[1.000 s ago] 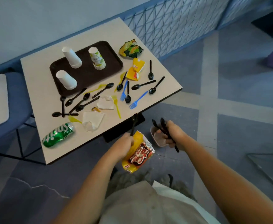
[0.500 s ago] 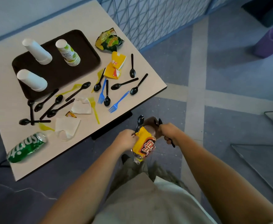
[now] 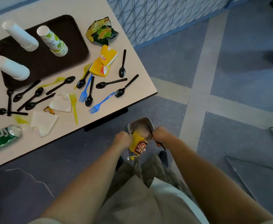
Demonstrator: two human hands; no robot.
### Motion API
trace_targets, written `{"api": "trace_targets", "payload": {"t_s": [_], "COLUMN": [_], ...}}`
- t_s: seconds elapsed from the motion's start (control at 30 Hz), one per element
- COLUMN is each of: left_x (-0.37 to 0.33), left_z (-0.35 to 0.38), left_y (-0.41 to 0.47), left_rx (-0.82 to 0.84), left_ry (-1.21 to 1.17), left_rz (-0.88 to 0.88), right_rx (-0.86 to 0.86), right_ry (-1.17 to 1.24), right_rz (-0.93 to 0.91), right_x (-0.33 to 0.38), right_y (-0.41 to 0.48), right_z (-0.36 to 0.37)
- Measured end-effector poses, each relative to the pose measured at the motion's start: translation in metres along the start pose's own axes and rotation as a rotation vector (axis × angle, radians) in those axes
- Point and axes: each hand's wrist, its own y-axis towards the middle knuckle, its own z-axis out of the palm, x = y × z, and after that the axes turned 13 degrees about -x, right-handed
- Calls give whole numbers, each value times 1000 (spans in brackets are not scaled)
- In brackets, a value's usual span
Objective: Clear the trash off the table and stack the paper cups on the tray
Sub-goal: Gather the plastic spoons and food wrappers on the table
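My left hand [image 3: 122,139] grips a yellow snack wrapper [image 3: 137,145] below the table's front edge. My right hand [image 3: 160,134] grips black plastic cutlery [image 3: 161,144] and a crumpled whitish container [image 3: 140,125]. Both hands are close together, the wrapper's top between them. On the table a dark brown tray [image 3: 40,62] carries two stacks of white paper cups [image 3: 20,36], [image 3: 11,68] and a green-printed cup stack [image 3: 53,42], all upside down.
On the table [image 3: 132,75] lie several black spoons [image 3: 122,67], blue forks [image 3: 100,103], a yellow fork [image 3: 74,107], napkins [image 3: 43,122], a green chip bag [image 3: 102,30], a yellow carton [image 3: 104,63] and a green bottle [image 3: 1,139]. A blue mesh fence [image 3: 156,16] stands behind.
My hands have come together: the wrapper's top now sits against the container in my right hand. The black spoon held up in my left hand is no longer visible. The view shifted right.
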Motion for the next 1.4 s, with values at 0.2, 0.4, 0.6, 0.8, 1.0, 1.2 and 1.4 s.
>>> {"api": "trace_targets", "payload": {"t_s": [0.2, 0.4, 0.6, 0.8, 1.0, 1.2, 1.4], "left_x": [-17, -21, -8, 4, 16, -6, -24], "left_z": [43, 90, 140, 173, 171, 75, 60], "left_y": [11, 52, 112, 154, 132, 27, -3], "left_rx": [-69, -120, -139, -59, -77, -167, -296], "left_ry": [39, 5, -21, 30, -105, -233, -363], "left_rz": [-78, -129, -156, -117, -105, -68, -46], "right_rx": [26, 30, 31, 88, 96, 81, 47], "right_ry": [-246, -302, -389, -343, -340, -267, -150], "right_rz": [-67, -43, -170, -244, -238, -314, -354], "right_x": [-14, -23, -31, -51, -64, -21, -7], "right_y": [51, 107, 178, 227, 207, 79, 46], "right_z": [-6, 9, 51, 95, 84, 26, 12]}}
